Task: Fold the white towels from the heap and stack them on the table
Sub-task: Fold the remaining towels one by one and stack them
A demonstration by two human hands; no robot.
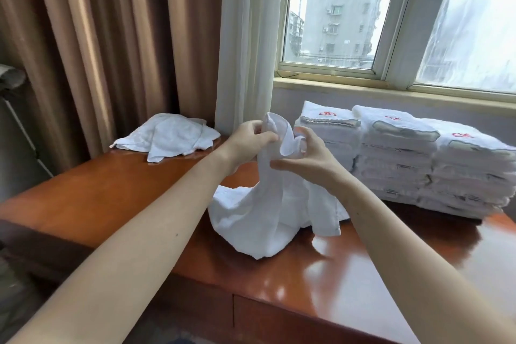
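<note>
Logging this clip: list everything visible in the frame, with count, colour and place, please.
held towel: one, white, lifted over table middle, lower part resting on it
heap: one, white crumpled towels, table's far left
folded stacks: three, white with red marks, table's right, below window
table: one, glossy red-brown, foreground
heavy curtain: one, brown, left background
sheer curtain: one, white, beside window
window: one, pale frame, behind stacks
left hand: one, pinches held towel's top
right hand: one, pinches held towel's top
</note>
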